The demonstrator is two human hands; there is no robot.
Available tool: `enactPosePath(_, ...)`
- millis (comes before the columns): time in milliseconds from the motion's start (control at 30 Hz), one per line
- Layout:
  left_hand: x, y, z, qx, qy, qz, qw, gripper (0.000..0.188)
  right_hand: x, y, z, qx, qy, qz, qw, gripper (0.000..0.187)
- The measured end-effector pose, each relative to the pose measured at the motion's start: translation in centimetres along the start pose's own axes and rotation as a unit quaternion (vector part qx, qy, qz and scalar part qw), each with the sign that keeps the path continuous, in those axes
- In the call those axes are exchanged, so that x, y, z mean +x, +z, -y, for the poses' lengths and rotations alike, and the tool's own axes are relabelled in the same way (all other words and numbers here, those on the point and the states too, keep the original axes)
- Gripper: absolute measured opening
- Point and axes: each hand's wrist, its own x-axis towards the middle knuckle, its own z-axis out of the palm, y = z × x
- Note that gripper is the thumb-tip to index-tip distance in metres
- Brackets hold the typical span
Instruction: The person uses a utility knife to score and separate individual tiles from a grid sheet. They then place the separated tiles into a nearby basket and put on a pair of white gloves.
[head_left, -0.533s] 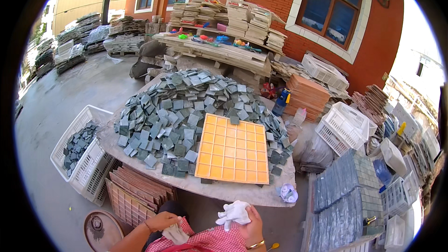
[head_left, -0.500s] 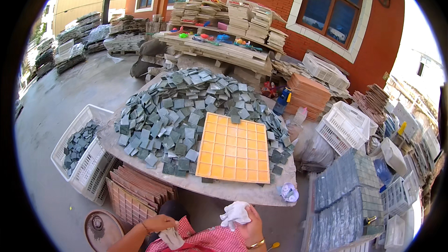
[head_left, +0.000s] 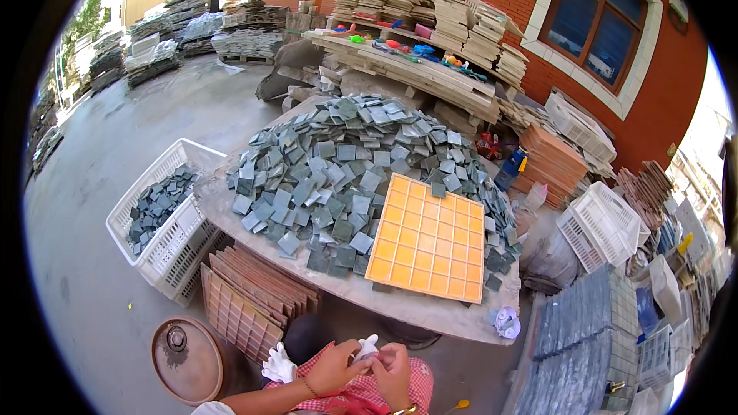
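Note:
Over my lap, my left hand [head_left: 337, 369] and my right hand [head_left: 393, 375] come together with fingers closed on a white glove [head_left: 367, 348]. Part of that glove sticks up between them; the rest is covered by my fingers. A second white glove [head_left: 279, 366] lies by my left forearm, touched by neither hand. Beyond my hands stands a table [head_left: 265, 244] heaped with grey-green square tiles [head_left: 323, 161]. An orange grid tray [head_left: 430, 242] rests tilted against the heap, with one tile on its top edge.
At the left stands a white crate [head_left: 173, 257] of small tiles. Brown grid trays [head_left: 246, 300] lean under the table beside a round brown drum [head_left: 188, 361]. Wrapped tile stacks [head_left: 573, 338] and white crates [head_left: 603, 223] fill the right. A crumpled paper cup [head_left: 506, 323] sits at the table's corner.
My hands, apart before with a glove in each, have come together on one glove. The other glove now lies to the left, out of my left hand. The view has shifted left.

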Motion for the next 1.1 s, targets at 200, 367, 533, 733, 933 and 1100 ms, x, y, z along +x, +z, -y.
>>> enactPosePath(200, 0.8, 0.7, 2.9, 0.039, -0.011, -0.124, 0.991, 0.009, -1.0, -2.0, -0.3, -0.453, -0.261, 0.14, 0.841, 0.036)
enactPosePath(367, 0.8, 3.4, 2.1, -0.119, -0.047, -0.147, 0.981, 0.006, -1.8, 0.0, -2.6, -0.567, -0.087, 0.152, 0.805, 0.034)
enactPosePath(533, 0.6, 2.8, 2.5, 0.044, 0.073, -0.175, 0.981, 0.009, -0.9, 0.1, -3.5, -0.347, 0.118, 0.212, 0.906, 0.019)
enactPosePath(733, -0.7, 3.6, 3.5, 0.036, 0.174, -0.14, 0.974, 0.007, 2.0, -1.7, -6.2, 0.629, 0.239, 0.207, 0.71, 0.026)
enactPosePath(933, -1.7, 5.3, 3.4, 0.07, 0.234, -0.054, 0.968, 0.007, 2.7, 0.4, -8.1, 0.515, 0.282, 0.107, 0.802, 0.042)
enactPosePath(1100, -2.7, 5.1, 3.1, 0.053, 0.184, -0.016, 0.981, 0.005, 3.3, 0.0, -5.8, 0.603, 0.296, 0.166, 0.722, 0.047)
